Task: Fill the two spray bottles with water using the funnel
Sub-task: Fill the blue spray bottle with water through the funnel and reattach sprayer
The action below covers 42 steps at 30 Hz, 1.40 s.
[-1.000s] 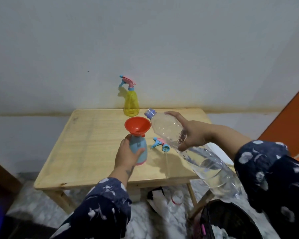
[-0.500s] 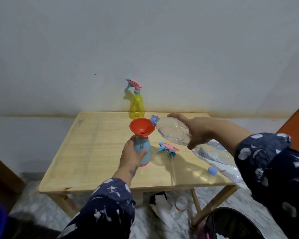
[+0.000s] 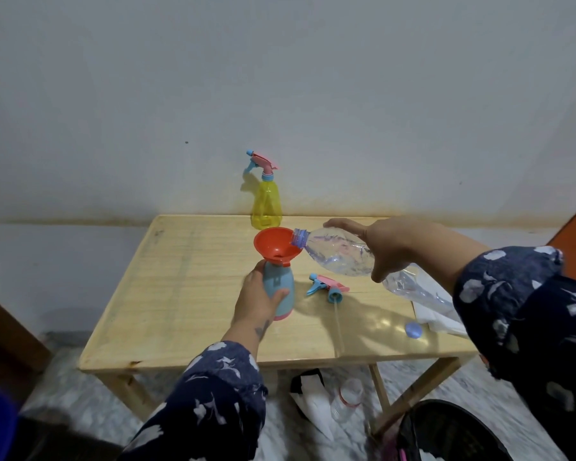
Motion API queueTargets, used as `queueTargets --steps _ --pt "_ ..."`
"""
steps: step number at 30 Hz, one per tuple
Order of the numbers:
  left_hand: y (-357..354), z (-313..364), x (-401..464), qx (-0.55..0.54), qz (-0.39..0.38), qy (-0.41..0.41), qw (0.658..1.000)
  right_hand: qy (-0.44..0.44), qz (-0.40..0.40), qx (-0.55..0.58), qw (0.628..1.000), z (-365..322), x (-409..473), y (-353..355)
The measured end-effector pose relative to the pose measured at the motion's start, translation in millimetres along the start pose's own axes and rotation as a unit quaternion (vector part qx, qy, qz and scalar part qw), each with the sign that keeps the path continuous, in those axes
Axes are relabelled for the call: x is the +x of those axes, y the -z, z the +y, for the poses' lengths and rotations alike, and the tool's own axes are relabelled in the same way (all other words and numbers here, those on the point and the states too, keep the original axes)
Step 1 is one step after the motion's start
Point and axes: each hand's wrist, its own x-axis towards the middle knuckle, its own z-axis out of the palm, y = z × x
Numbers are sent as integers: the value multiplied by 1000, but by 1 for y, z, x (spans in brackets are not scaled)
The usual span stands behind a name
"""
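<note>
A blue spray bottle (image 3: pixel 281 287) stands on the wooden table (image 3: pixel 187 284) with a red funnel (image 3: pixel 275 244) in its neck. My left hand (image 3: pixel 256 297) grips the bottle's body. My right hand (image 3: pixel 384 247) holds a large clear water bottle (image 3: pixel 340 256) tilted, its open mouth over the funnel's rim. The blue bottle's pink and blue spray head (image 3: pixel 328 286) lies on the table beside it, its tube pointing toward me. A yellow spray bottle (image 3: pixel 266 207) with its spray head on stands at the table's far edge by the wall.
A blue bottle cap (image 3: pixel 413 329) lies on the table near white paper (image 3: pixel 436 319) at the right edge. Under the table sit a small plastic bottle (image 3: pixel 346 399) and a white bag (image 3: pixel 308 402). A dark basket (image 3: pixel 446 434) is at the lower right.
My right hand has raised and tilted the water bottle, bringing its mouth from beside the funnel to over its rim. My left hand has kept hold of the blue bottle.
</note>
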Motion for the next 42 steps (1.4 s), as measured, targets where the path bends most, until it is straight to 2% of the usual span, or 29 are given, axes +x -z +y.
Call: queueTargets --steps 17,42 --pt "1 3 2 36 -14 11 999 7 20 7 1000 1 -5 11" --pt "0 3 2 63 -12 10 998 4 4 4 1000 5 -4 9"
